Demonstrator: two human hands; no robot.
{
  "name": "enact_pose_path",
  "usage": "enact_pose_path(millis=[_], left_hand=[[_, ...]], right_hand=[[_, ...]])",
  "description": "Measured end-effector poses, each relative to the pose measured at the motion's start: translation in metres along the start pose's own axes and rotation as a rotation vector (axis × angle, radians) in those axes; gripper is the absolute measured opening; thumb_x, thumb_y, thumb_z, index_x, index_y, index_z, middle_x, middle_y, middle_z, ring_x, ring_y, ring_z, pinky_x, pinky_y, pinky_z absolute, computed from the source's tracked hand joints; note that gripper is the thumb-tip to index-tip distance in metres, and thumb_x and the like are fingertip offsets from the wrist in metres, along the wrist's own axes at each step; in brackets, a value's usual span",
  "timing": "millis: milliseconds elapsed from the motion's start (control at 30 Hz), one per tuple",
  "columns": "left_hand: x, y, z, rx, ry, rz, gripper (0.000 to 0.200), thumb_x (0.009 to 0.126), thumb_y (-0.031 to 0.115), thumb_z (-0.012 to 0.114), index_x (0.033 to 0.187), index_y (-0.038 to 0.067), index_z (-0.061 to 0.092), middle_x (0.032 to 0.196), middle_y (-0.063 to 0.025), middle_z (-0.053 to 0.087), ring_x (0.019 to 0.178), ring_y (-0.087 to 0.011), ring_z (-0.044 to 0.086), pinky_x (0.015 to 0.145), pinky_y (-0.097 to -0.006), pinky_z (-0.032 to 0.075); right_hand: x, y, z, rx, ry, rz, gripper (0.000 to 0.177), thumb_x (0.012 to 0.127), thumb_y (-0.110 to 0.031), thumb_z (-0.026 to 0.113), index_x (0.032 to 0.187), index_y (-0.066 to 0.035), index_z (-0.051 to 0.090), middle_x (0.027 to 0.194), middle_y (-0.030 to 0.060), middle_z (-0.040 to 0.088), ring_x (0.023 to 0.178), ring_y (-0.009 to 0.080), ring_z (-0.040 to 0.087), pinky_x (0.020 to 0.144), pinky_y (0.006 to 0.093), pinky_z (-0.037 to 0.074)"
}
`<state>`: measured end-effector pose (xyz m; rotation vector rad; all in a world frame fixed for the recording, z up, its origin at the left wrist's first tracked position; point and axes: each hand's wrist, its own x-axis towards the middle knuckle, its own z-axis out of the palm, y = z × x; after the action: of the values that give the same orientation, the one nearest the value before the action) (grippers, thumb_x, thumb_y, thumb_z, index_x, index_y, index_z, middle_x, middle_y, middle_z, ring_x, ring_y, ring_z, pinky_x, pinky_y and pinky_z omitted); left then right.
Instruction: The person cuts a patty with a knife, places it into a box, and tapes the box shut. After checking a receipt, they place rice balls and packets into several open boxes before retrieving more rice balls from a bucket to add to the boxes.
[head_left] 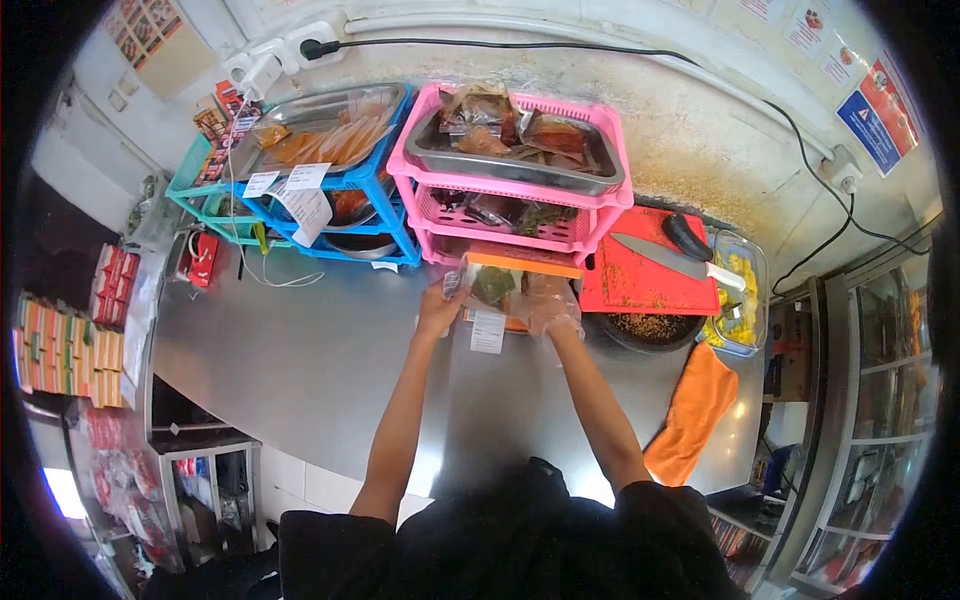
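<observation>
A food box (530, 265) with an orange edge stands near the back of the steel counter, in front of the pink rack. Something green (492, 287), perhaps leaves or vegetables, shows inside it. My left hand (438, 308) is closed on the box's left side, with clear plastic about its fingers. In a loose clear plastic glove, my right hand (551, 302) reaches to the right part of the box; its fingertips are hidden, so its grip cannot be told. A printed white slip (488, 332) hangs at the front, beside another orange-edged item mostly covered.
Right of the box, a red cutting board (640, 285) carries a knife (660, 256) and a dark object, overlapping a dark bowl (650, 328). A glass container (742, 300) holds yellow pieces. An orange cloth (692, 415) lies nearby. Pink (610, 205) and blue (395, 150) racks stand behind.
</observation>
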<state>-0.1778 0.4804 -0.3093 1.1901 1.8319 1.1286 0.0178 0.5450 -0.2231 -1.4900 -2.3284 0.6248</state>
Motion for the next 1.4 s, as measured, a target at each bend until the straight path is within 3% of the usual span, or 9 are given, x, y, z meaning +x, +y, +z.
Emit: enact_pose_path(millis=[300,400,467,633,833,900,1033,1233,1400], left_hand=[[-0.006,0.001,-0.004,-0.001,-0.008,0.022,0.032,0.074,0.024,0.067,0.098,0.004,0.061,0.085,-0.0123,0.065,0.078,-0.0218,0.063,0.070,-0.0343,0.048],[-0.012,0.009,-0.005,-0.015,0.084,0.121,0.035,0.074,0.024,0.068,0.101,0.004,0.060,0.085,-0.0127,0.065,0.078,-0.0231,0.063,0.070,-0.0346,0.047],[-0.015,0.023,-0.008,-0.055,0.174,0.197,0.036,0.074,0.025,0.068,0.102,0.004,0.060,0.085,-0.0129,0.065,0.079,-0.0239,0.063,0.071,-0.0349,0.047],[0.005,0.037,-0.018,0.053,0.184,0.321,0.026,0.081,0.021,0.061,0.097,0.000,0.061,0.079,-0.0113,0.064,0.074,-0.0172,0.059,0.068,-0.0308,0.046],[0.006,0.060,-0.033,0.262,0.103,0.340,0.016,0.081,0.015,0.057,0.088,0.000,0.061,0.074,-0.0139,0.062,0.064,-0.0230,0.059,0.061,-0.0329,0.045],[0.011,0.017,-0.018,-0.015,0.038,0.395,0.017,0.081,0.015,0.057,0.090,0.000,0.060,0.071,-0.0080,0.061,0.061,-0.0162,0.056,0.058,-0.0318,0.044],[-0.001,0.016,-0.012,-0.471,-0.113,-0.061,0.026,0.088,0.027,0.051,0.091,0.003,0.060,0.073,-0.0015,0.058,0.062,-0.0111,0.054,0.057,-0.0282,0.044],[0.014,0.027,-0.016,-0.339,-0.100,-0.114,0.044,0.089,0.047,0.046,0.094,0.005,0.059,0.077,-0.0028,0.059,0.067,-0.0105,0.055,0.056,-0.0249,0.045],[0.014,0.046,-0.019,-0.243,-0.073,0.080,0.037,0.085,0.038,0.056,0.097,0.003,0.058,0.083,-0.0041,0.061,0.074,-0.0117,0.057,0.065,-0.0260,0.046]], right_hand=[[-0.039,-0.011,-0.025,-0.120,-0.006,0.017,0.041,0.069,-0.028,0.063,0.102,-0.004,0.054,0.100,0.0182,0.058,0.089,0.0336,0.057,0.078,0.0419,0.046],[-0.058,0.001,-0.029,0.169,0.219,0.015,0.033,0.070,-0.018,0.066,0.099,-0.004,0.058,0.101,0.0192,0.058,0.094,0.0301,0.058,0.080,0.0400,0.046],[-0.076,0.010,-0.036,0.353,0.261,0.362,0.032,0.071,-0.015,0.067,0.100,-0.004,0.057,0.097,0.0184,0.059,0.089,0.0310,0.059,0.079,0.0392,0.046],[-0.058,0.042,-0.037,0.114,0.529,0.203,0.031,0.074,-0.019,0.065,0.099,-0.003,0.057,0.082,0.0135,0.062,0.074,0.0276,0.061,0.069,0.0363,0.048],[-0.031,0.055,-0.043,0.174,0.129,0.207,0.032,0.078,-0.019,0.058,0.106,-0.004,0.058,0.079,0.0076,0.064,0.068,0.0208,0.059,0.065,0.0322,0.046],[-0.030,0.069,-0.020,0.825,0.071,0.230,0.032,0.078,-0.014,0.055,0.108,-0.004,0.058,0.076,0.0023,0.062,0.065,0.0138,0.056,0.060,0.0297,0.045],[-0.034,0.068,-0.017,0.727,-0.009,0.339,0.032,0.079,-0.014,0.053,0.110,-0.005,0.058,0.076,-0.0009,0.060,0.066,0.0093,0.053,0.058,0.0285,0.044],[-0.040,0.064,-0.041,0.569,-0.095,0.489,0.028,0.081,-0.021,0.051,0.103,-0.006,0.060,0.079,0.0078,0.063,0.065,0.0195,0.057,0.062,0.0314,0.046],[-0.048,0.003,-0.046,0.129,-0.095,0.067,0.025,0.074,-0.020,0.051,0.087,-0.001,0.062,0.083,0.0182,0.062,0.085,0.0376,0.058,0.076,0.0430,0.046]])
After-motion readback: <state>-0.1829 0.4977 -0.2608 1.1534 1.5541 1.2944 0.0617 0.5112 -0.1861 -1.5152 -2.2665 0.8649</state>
